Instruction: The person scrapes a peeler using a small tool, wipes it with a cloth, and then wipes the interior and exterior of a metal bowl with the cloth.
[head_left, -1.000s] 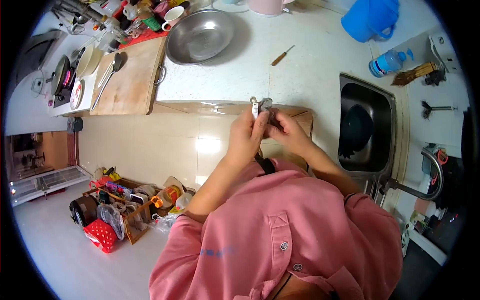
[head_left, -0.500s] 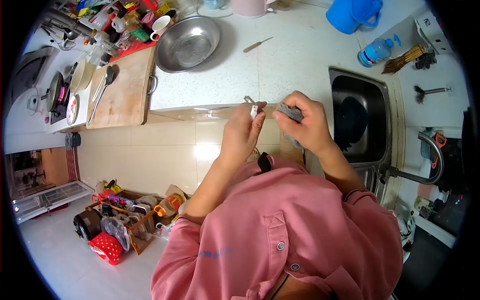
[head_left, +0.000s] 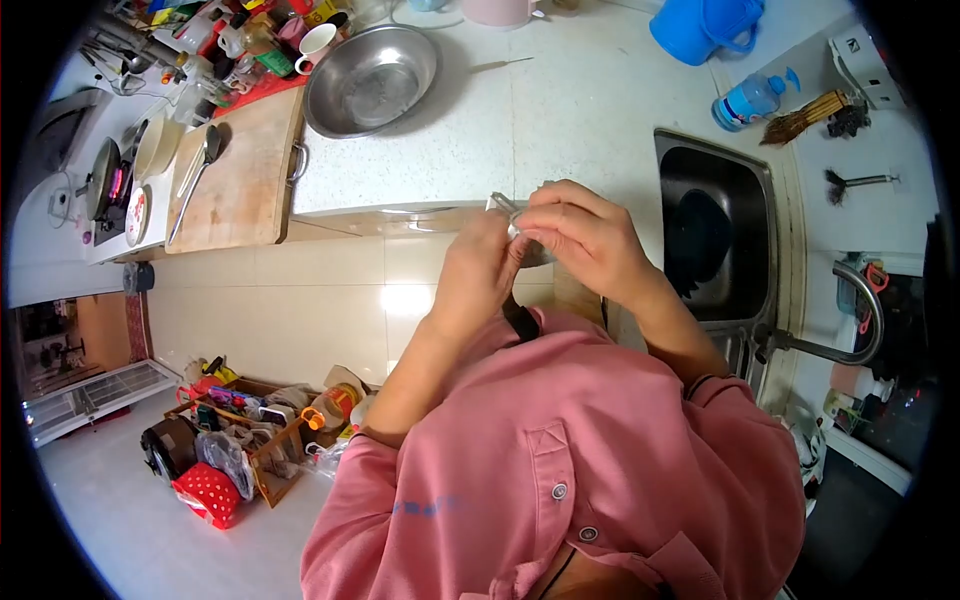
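Metal piece [head_left: 502,204] | my left hand [head_left: 476,262] clamped it | my right hand [head_left: 592,240] touched it, grip unclear | both were near the counter [head_left: 430,172]

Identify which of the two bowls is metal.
The large bowl on the counter, beside the cutting board: shiny silver-grey, whereas the bowl beyond the board is cream-coloured.

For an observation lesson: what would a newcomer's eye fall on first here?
Probably the pink shirt, filling the lower middle. Just above it, the left hand and right hand meet at a small pale object beside the counter. Higher, left of centre, a shiny metal basin catches light.
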